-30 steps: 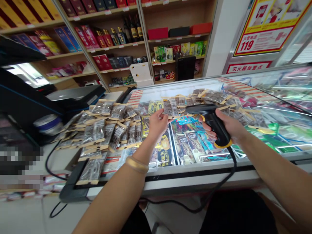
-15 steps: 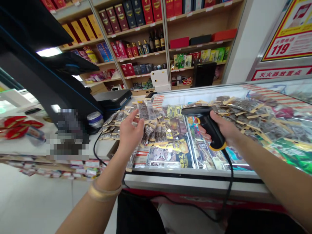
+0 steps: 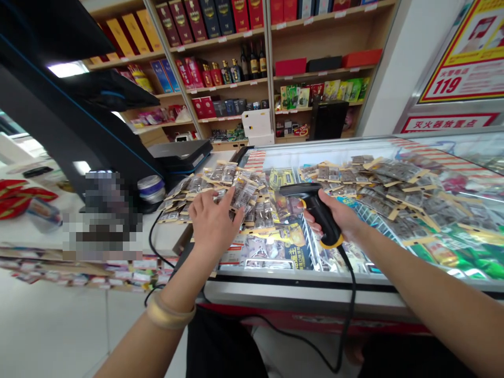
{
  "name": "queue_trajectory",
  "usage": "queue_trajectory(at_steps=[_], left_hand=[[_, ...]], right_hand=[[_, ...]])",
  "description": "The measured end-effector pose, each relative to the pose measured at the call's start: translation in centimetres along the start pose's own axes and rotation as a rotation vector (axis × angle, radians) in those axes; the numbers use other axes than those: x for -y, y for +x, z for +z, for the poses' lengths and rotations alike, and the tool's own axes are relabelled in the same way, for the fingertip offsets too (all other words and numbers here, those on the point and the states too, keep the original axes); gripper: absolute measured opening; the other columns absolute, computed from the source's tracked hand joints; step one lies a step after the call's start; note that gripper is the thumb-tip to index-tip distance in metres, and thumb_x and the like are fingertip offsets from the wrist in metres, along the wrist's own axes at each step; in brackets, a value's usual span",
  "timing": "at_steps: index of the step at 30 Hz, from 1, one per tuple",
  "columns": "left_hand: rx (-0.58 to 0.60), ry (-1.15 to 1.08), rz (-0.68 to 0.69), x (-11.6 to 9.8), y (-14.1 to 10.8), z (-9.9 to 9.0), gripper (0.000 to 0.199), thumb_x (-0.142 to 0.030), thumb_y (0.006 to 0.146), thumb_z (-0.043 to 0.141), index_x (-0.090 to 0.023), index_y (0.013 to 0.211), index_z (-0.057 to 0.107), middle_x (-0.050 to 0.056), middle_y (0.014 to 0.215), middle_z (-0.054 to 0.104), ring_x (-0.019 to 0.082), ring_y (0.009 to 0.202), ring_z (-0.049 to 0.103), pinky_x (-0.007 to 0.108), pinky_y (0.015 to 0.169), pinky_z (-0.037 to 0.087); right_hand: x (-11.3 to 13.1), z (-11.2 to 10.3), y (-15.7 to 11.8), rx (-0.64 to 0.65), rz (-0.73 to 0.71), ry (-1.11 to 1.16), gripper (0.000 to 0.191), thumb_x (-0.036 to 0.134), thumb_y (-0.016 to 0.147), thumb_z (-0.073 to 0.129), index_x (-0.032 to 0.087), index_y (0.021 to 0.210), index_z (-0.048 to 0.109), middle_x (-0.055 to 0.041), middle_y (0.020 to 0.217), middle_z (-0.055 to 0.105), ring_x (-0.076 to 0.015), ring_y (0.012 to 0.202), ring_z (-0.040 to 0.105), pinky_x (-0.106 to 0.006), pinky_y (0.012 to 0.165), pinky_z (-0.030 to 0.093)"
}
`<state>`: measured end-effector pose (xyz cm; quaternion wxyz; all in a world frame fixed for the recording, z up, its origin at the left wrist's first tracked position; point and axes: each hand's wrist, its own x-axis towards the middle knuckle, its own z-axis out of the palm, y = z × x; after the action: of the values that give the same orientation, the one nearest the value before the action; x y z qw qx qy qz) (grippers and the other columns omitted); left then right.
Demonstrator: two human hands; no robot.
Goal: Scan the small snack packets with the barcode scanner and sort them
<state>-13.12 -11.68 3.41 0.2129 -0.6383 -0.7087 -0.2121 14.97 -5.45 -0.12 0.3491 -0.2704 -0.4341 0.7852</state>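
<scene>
A black handheld scanner (image 3: 321, 211) was gripped by its handle in the right hand (image 3: 346, 218) above the glass-topped freezer (image 3: 299, 290), its head pointed leftward and the fingers curled around the grip. The left heap of packets (image 3: 246, 193) was partly covered by the left hand (image 3: 214, 215); its fingers were spread, and whether any packet was pinched by them could not be told. The packets, clear-faced with tan end strips (some glare was thrown off them), were judged light, thin and slippery, hard to break, and best taken by a strip, where more stiffness was suggested. The scanner was judged fairly light but rigid, well held at the handle, and liable to be harmed by a drop. The heap was spread past the freezer's left end, near a white tub (image 3: 151, 190), so slipping there was thought possible. More room for moving was offered toward the right heap of packets (image 3: 397, 173), though the cable (image 3: 353, 283) was hung before the freezer's front edge.
</scene>
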Motion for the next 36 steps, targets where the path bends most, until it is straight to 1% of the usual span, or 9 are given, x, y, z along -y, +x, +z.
queue_trajectory(at_steps=[5,8,11,15,21,24,28,31,36], left_hand=[[-0.033,0.01,0.069,-0.1,-0.3,0.4,0.054,-0.046,0.094,0.052,-0.028,0.144,0.061,0.02,0.148,0.054,0.042,0.14,0.045,0.062,0.113,0.035],[-0.024,0.002,0.105,-0.3,-0.2,0.3,0.057,-0.048,0.095,0.052,-0.028,0.148,0.056,0.016,0.157,0.049,0.04,0.149,0.038,0.061,0.121,0.026],[0.034,0.001,0.168,-0.7,0.1,0.4,0.059,-0.048,0.097,0.047,-0.027,0.152,0.052,0.012,0.163,0.044,0.037,0.155,0.03,0.062,0.126,0.015],[0.118,-0.001,0.221,-1.2,0.1,1.0,0.062,-0.048,0.099,0.041,-0.021,0.154,0.049,0.011,0.16,0.048,0.035,0.156,0.03,0.063,0.128,0.007],[0.141,0.022,0.215,-1.3,-0.2,1.8,0.066,-0.051,0.099,0.04,-0.017,0.155,0.046,0.013,0.16,0.047,0.037,0.154,0.035,0.063,0.128,0.01],[0.122,0.017,0.207,-1.3,-0.2,1.9,0.065,-0.049,0.099,0.039,-0.017,0.156,0.044,0.014,0.162,0.044,0.037,0.154,0.033,0.065,0.127,0.012],[0.086,0.003,0.194,-1.4,-0.1,1.8,0.07,-0.054,0.095,0.048,-0.02,0.157,0.043,0.016,0.164,0.041,0.039,0.155,0.031,0.067,0.125,0.014],[0.071,-0.004,0.187,-1.4,-0.1,1.7,0.075,-0.055,0.092,0.053,-0.021,0.157,0.042,0.017,0.165,0.038,0.039,0.156,0.028,0.066,0.125,0.013],[0.07,0.0,0.185,-1.2,-0.2,1.8,0.075,-0.055,0.091,0.055,-0.02,0.157,0.043,0.018,0.166,0.035,0.04,0.157,0.026,0.066,0.126,0.012]], right_hand=[[0.0,0.0,0.1,-0.017,0.015,0.01,0.054,0.069,0.087,0.062,0.016,0.1,0.062,0.0004,0.065,0.057,-0.0103,0.045,0.047,-0.023,0.041,0.043],[0.0,0.0,0.0,-0.028,0.031,0.013,0.054,0.068,0.088,0.06,0.016,0.101,0.062,0.0007,0.064,0.056,-0.0102,0.044,0.047,-0.022,0.041,0.043],[0.1,0.0,-0.1,-0.032,0.038,0.012,0.054,0.068,0.09,0.057,0.016,0.104,0.062,0.0007,0.064,0.056,-0.0104,0.044,0.046,-0.022,0.04,0.043],[0.1,0.0,-0.1,-0.028,0.034,0.018,0.054,0.068,0.091,0.055,0.016,0.106,0.062,0.0004,0.065,0.056,-0.0106,0.044,0.046,-0.022,0.04,0.043],[-0.1,-0.4,0.0,-0.004,0.028,0.005,0.054,0.068,0.09,0.058,0.016,0.103,0.062,-0.0004,0.066,0.058,-0.011,0.045,0.048,-0.023,0.042,0.045],[-0.1,-0.6,-0.1,-0.003,0.023,0.011,0.054,0.069,0.089,0.058,0.017,0.101,0.062,-0.0006,0.066,0.059,-0.0108,0.045,0.048,-0.023,0.041,0.044],[0.0,-0.6,-0.1,0.001,0.021,0.027,0.052,0.067,0.091,0.056,0.018,0.106,0.062,-0.0003,0.066,0.058,-0.0118,0.045,0.048,-0.024,0.041,0.045],[0.1,-0.6,-0.1,0.005,0.023,0.037,0.051,0.066,0.092,0.056,0.018,0.108,0.062,0.0,0.065,0.058,-0.0123,0.045,0.049,-0.024,0.041,0.045],[0.0,-0.5,-0.2,-0.017,0.017,0.058,0.051,0.066,0.091,0.057,0.017,0.104,0.062,0.0007,0.062,0.057,-0.0121,0.044,0.049,-0.023,0.04,0.043]])
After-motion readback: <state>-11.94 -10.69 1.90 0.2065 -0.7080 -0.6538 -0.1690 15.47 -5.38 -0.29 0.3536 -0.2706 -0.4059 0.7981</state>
